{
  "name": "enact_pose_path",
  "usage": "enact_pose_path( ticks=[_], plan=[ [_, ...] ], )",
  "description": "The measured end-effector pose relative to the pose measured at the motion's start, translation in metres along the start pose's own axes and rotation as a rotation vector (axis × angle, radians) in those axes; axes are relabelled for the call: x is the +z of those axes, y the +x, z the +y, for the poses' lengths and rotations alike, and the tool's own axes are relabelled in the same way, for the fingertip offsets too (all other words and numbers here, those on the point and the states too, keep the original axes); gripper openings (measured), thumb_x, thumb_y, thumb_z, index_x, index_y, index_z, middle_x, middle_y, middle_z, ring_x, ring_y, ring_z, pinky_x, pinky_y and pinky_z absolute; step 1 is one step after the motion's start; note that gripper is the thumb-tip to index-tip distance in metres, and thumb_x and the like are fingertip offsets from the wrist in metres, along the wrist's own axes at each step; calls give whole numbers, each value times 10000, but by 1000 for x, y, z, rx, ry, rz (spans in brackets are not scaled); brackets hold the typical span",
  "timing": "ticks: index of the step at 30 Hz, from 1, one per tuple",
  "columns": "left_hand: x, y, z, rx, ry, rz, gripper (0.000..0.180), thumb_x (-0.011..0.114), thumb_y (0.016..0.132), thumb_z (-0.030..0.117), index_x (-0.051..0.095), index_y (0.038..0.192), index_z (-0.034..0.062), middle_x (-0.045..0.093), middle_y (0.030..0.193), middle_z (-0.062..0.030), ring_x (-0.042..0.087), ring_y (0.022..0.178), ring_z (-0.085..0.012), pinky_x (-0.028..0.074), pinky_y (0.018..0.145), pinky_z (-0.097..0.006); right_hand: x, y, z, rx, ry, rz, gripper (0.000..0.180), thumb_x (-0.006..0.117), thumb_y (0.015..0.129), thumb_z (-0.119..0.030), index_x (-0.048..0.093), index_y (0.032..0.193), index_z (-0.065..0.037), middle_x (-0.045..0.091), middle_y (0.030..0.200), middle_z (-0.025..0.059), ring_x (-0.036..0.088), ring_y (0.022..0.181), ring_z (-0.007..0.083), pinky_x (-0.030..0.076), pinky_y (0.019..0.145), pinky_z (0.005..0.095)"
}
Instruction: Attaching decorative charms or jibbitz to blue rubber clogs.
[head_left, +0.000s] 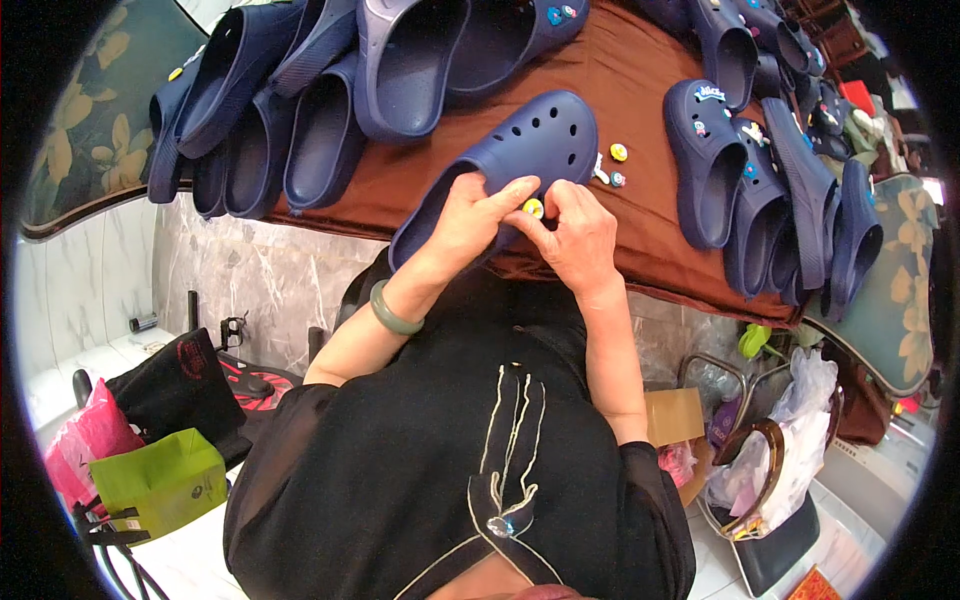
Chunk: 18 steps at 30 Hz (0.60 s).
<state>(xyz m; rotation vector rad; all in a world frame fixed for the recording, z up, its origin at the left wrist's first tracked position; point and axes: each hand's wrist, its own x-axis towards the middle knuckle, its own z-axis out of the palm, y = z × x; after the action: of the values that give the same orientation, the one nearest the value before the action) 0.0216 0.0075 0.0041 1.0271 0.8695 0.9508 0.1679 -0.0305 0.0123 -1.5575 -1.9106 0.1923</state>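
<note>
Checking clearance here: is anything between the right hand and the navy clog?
Yes: a small yellow charm, at the fingertips of the right hand; the thumb of the left hand lies close to it. Nothing else visible blocks the navy clog.

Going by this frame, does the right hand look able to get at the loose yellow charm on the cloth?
Probably yes: the loose yellow charm lies just beyond the right hand, with only small charms in between. Its fingers, though, seem busy beside another yellow charm.
</note>
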Motion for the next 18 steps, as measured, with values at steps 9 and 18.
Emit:
enact_pose_path(
  ticks=[9,18],
  plan=[
    [1,1,2,-68,-199,6,238,682,815,46,609,1029,-30,655,946,-74,637,829,-147,520,744,-274,11,-9,6,-90,-47,47,279,685,810,-206,464,796,-38,508,698,121,552,654,303,476,577,407],
    [5,-2,2,-24,-190,20,224,678,818,54,625,1022,-24,659,969,-76,634,845,-134,516,755,-269,15,-19,10,-54,58,53,295,711,786,-195,481,853,-23,503,784,133,536,727,299,462,623,399]
  ],
)
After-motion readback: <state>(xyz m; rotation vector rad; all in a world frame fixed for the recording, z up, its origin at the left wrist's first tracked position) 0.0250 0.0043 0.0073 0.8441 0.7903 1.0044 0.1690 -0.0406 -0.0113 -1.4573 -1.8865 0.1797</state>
